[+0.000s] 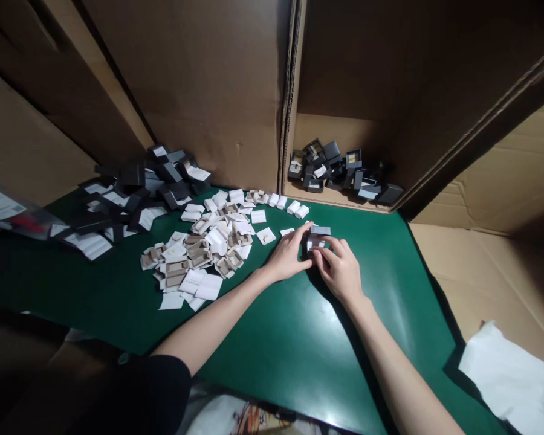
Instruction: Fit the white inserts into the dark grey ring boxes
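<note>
A small dark hinged box [320, 231] stands open on the green table, its grey lid raised at the back. Inside it sits a white insert [316, 243]. My left hand [286, 257] wraps the box's left side, index finger at the back and thumb at the front. From the right, the bent fingers of my right hand [341, 266] close at the white insert; the fingertips partly cover it. Left of my hands lies a heap of white card inserts [217, 238], some folded and some showing brown undersides. Several small white pieces [298, 209] lie just behind my hands.
Dark boxes with white linings pile up [136, 187] at the back left. More small dark boxes [330, 166] lie in an upright cardboard carton [294, 90]. Cardboard walls border the green table [272, 338]. White crumpled material [512, 377] lies at the right, a clear plastic bag [13, 214] at the left.
</note>
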### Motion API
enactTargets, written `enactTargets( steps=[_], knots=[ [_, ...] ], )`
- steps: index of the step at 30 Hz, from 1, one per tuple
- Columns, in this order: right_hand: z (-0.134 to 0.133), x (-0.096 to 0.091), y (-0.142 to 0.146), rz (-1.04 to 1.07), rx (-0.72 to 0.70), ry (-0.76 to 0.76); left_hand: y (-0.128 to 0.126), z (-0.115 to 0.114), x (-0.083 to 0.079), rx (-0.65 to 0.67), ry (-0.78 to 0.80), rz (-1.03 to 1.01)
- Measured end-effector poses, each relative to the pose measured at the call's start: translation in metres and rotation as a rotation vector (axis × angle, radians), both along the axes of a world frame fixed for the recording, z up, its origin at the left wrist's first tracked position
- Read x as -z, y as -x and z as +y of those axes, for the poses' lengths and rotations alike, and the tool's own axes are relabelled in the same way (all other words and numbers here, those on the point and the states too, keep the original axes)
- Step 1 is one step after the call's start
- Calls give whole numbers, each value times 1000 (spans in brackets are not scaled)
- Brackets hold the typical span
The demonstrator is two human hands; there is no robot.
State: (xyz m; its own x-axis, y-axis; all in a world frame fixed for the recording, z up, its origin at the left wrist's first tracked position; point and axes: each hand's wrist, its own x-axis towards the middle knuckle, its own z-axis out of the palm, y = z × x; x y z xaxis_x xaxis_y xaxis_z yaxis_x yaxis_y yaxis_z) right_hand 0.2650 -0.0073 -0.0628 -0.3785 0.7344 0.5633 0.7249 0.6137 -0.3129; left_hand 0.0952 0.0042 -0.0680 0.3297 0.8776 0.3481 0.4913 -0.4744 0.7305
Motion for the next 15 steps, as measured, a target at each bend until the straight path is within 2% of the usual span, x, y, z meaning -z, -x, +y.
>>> enactTargets(
  steps=[15],
  knots=[
    [-7,1,8,-113,81,97,1,0,-1,-5,43,-42]
  ],
)
